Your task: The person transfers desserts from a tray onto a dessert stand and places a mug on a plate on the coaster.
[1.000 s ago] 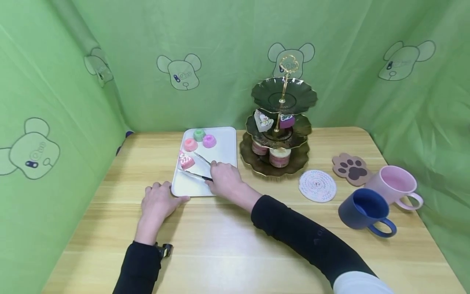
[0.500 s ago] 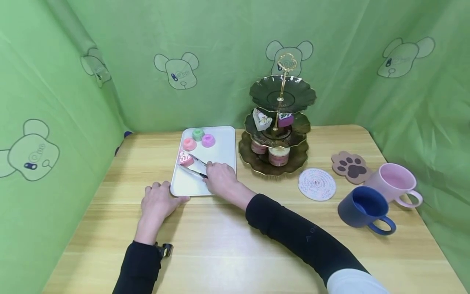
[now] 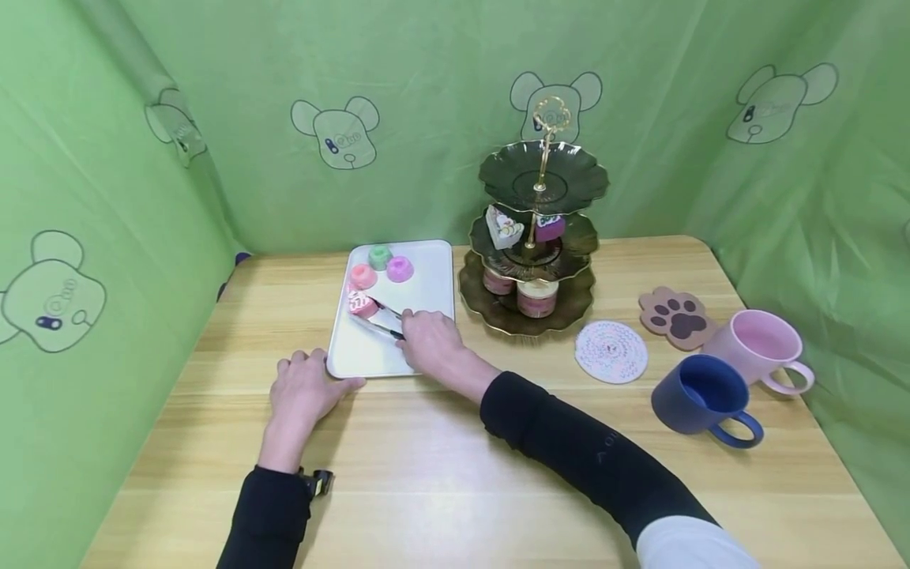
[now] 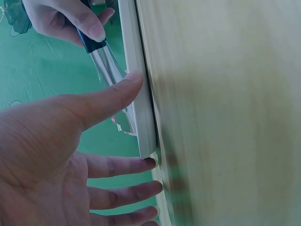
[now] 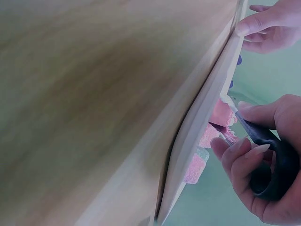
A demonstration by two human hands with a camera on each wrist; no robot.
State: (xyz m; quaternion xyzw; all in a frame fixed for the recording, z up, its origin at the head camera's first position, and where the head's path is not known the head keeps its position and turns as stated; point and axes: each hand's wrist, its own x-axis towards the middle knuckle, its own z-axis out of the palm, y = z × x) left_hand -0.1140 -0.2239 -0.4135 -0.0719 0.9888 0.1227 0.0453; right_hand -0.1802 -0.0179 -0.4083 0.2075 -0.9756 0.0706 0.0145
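My right hand [image 3: 431,341] grips the tongs [image 3: 387,314], metal-armed with black handles, over the white tray [image 3: 381,359]. The tongs' tips lie on either side of a pink toy cake slice [image 3: 362,305]; whether they squeeze it is hard to tell. In the right wrist view the fingers curl round the dark tongs handle [image 5: 277,181]. At the tray's near left corner rests my left hand [image 3: 302,387]. In the left wrist view its thumb [image 4: 110,99] touches the tray's edge, with the other fingers fairly straight. Pink, green and purple ring cakes [image 3: 400,269] sit behind the slice.
Right of the tray stands a three-tier dark cake stand [image 3: 501,316] bearing several toy cakes. Farther right lie a round woven coaster [image 3: 611,352] and a paw-shaped coaster [image 3: 675,318]. A blue mug [image 3: 686,401] and a pink mug [image 3: 739,356] stand near the table's right edge.
The tongs have moved in around the pink cake slice, and their arms have come closer together. My left hand keeps its place at the tray corner.
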